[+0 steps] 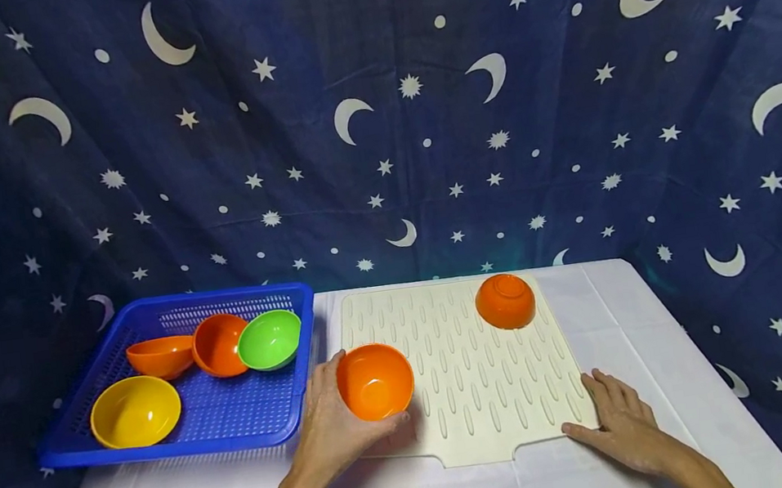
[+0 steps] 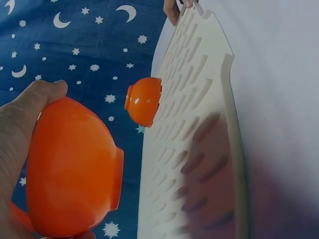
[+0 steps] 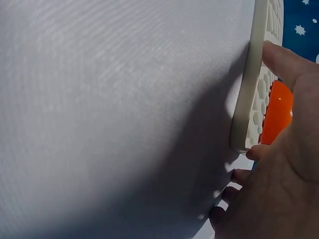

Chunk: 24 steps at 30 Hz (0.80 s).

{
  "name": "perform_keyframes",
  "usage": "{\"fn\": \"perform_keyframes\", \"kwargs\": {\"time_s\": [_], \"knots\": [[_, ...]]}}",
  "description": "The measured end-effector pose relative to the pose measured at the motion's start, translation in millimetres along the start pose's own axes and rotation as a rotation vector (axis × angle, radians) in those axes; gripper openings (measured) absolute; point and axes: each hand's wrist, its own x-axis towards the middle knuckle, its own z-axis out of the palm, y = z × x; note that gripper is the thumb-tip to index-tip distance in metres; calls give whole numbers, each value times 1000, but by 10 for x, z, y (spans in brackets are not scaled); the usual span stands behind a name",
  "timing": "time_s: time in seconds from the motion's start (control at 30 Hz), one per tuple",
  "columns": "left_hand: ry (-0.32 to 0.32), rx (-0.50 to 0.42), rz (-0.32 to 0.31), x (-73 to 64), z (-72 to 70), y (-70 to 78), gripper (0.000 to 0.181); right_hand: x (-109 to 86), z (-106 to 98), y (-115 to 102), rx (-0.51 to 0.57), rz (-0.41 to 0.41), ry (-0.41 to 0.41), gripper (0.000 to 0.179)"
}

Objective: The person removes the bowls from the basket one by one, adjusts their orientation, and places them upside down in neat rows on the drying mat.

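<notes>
My left hand (image 1: 333,421) grips an orange bowl (image 1: 375,382) by its side, thumb at the near rim and fingers round the far side. The bowl is held with its mouth up; in the left wrist view its base (image 2: 118,179) hangs over the cream ridged draining mat (image 2: 209,99) and casts a shadow there. A second orange bowl (image 1: 506,301) lies upside down near the mat's back right. At the mat's front right corner rests my right hand (image 1: 626,423), thumb touching the front edge and fingers extended along the right side.
To the left stands a blue plastic basket (image 1: 239,441) holding a yellow bowl (image 1: 135,412), a green bowl (image 1: 270,340), and two orange bowls, one tipped (image 1: 161,357) and one leaning (image 1: 221,345). A white cloth (image 1: 589,284) covers the table; a dark blue curtain (image 1: 409,159) hangs behind.
</notes>
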Motion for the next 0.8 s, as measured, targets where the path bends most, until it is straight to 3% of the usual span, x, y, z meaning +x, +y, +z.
{"fn": "perform_keyframes", "kwargs": {"time_s": [0.27,0.4,0.53,0.7,0.8], "knots": [[-22,-41,-51,45,196,22,115,64,-56,-52,-43,16,64,99],[-54,-69,-59,66,284,34,113,123,6,-119,-1,23,151,100],[-73,-107,-48,75,367,35,112,180,89,-322,48,-30,209,86],[-60,-132,-58,87,486,49,117,236,144,-659,134,-113,203,70],[-55,-142,-69,103,571,79,121,270,181,-852,237,-120,129,67]]}}
